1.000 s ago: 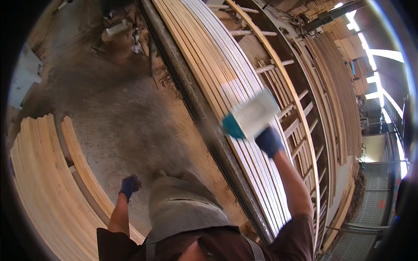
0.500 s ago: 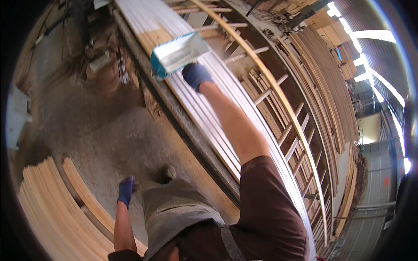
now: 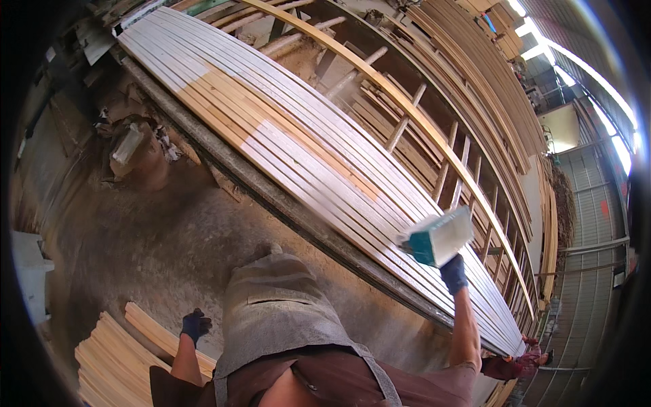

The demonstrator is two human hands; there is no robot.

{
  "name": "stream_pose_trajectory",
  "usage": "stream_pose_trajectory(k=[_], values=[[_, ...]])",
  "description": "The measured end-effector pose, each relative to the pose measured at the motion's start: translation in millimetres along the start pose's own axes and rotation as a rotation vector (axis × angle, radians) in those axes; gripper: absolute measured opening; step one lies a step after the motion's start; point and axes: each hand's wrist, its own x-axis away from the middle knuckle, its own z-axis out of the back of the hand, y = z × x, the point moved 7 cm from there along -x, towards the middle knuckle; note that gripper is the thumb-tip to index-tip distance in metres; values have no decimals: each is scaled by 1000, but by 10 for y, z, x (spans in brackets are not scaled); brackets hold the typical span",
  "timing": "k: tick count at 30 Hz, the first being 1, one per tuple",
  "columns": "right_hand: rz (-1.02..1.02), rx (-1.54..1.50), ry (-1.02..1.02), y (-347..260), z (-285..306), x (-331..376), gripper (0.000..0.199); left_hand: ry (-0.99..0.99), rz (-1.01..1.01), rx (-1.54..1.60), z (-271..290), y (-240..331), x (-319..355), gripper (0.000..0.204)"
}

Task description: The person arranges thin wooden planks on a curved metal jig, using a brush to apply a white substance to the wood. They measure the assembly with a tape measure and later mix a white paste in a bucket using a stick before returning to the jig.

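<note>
My right hand point(image 3: 454, 273), in a dark blue glove, grips a rectangular teal tub point(image 3: 441, 239) with a whitish inside, slightly blurred by motion. The tub is tilted at the right part of a row of long, narrow wooden boards point(image 3: 305, 183); whether it touches them I cannot tell. A wet-looking white coating covers much of these boards, with a bare yellowish wood patch point(image 3: 234, 95) toward their far left. My left hand point(image 3: 195, 324), also gloved, hangs low on the left with loosely bent fingers and nothing visible in it, near a stack of pale planks point(image 3: 112, 359).
Beyond the boards runs a ladder-like wooden rack point(image 3: 400, 102), with stacked brown planks point(image 3: 475, 74) behind it. A dark support edge point(image 3: 271, 197) borders the boards' near side. Another person point(image 3: 519, 364) is at the far right end. Debris point(image 3: 135, 146) lies on the floor at left.
My right hand has carried the teal tub from the far left part of the boards toward the right end. The view has shifted, showing more of the boards and the other person.
</note>
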Motion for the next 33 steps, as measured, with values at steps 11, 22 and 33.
stream_pose_trajectory(k=[11,22,33], values=[[54,-124,-261,-864,-783,-1145,32,-83,-249,46,-909,1756,199,34],[738,201,-319,-4480,-2606,-2991,32,-10,47,285,-464,1059,41,19],[1013,459,-202,-8164,-4742,-4059,26,19,-217,509,562,3106,-255,23]])
